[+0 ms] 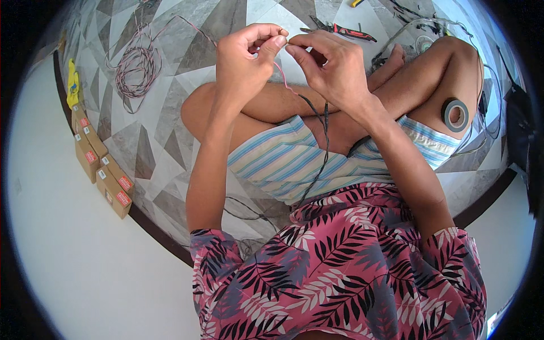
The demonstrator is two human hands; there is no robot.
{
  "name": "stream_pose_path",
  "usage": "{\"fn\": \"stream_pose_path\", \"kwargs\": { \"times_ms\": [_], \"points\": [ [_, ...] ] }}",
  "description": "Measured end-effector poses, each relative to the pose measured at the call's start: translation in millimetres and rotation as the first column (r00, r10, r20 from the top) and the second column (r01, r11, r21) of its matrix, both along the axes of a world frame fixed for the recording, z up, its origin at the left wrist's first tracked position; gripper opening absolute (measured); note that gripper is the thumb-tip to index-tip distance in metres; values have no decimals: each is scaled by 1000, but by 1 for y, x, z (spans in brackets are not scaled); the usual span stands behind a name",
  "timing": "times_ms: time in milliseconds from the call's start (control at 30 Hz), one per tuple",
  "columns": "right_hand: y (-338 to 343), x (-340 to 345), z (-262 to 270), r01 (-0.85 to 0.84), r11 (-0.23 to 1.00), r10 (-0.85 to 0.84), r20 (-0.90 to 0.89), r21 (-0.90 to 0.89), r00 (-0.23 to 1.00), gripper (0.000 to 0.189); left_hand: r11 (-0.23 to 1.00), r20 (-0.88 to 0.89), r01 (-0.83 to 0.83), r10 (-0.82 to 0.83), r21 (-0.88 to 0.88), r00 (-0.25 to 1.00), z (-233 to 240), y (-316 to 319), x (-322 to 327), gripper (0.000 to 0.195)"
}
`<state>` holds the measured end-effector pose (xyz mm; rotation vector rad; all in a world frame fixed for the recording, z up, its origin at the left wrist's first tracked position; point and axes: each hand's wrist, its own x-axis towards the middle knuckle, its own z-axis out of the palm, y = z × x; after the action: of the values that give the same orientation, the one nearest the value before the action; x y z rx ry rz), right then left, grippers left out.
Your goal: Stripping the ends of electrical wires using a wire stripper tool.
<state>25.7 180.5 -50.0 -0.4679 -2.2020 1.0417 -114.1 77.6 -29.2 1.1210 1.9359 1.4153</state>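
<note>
My left hand (246, 59) and my right hand (333, 63) meet fingertip to fingertip above my crossed legs, pinching thin wire ends between thumbs and forefingers. The exact join is too small to make out. A pink wire (281, 74) hangs from my left hand and runs into a black-wrapped twisted cable (326, 127), which trails over my striped shorts. Another strand of that cable rises towards my right hand. Behind my left hand, a red and black wire (191, 24) leads off to a loose coil of wire (137, 70) on the floor.
A roll of black electrical tape (454, 115) rests on my right thigh. Red and black pliers (352, 32) lie beyond my right hand. Cardboard boxes (114, 191) and a yellow bag (72, 85) line the left wall. Tangled cables (425, 25) and a black bag (516, 127) are at right.
</note>
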Motion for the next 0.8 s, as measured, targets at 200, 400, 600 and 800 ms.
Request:
{"fn": "stream_pose_path", "kwargs": {
  "times_ms": [200, 400, 600, 800],
  "points": [
    [10, -4, 13, -27, 172, 128, -5, -985, 992, 18, 994, -174, 23, -3, 109, 985, -4, -3, 4, 7],
    [16, 5, 15, -208, -275, 250, -279, -939, 927, 27, 984, -93, 21, -4, 179, 996, -14, -8, -1, 7],
    [1, 14, 19, -59, 479, 164, 24, -876, 986, 22, 990, -2, 28, -28, 139, 1000, -8, -9, -5, 9],
    [-6, 13, 21, -6, 682, 92, 77, -732, 993, 18, 988, 77, 61, -72, 142, 994, -4, -12, -7, 13]
  ]
}}
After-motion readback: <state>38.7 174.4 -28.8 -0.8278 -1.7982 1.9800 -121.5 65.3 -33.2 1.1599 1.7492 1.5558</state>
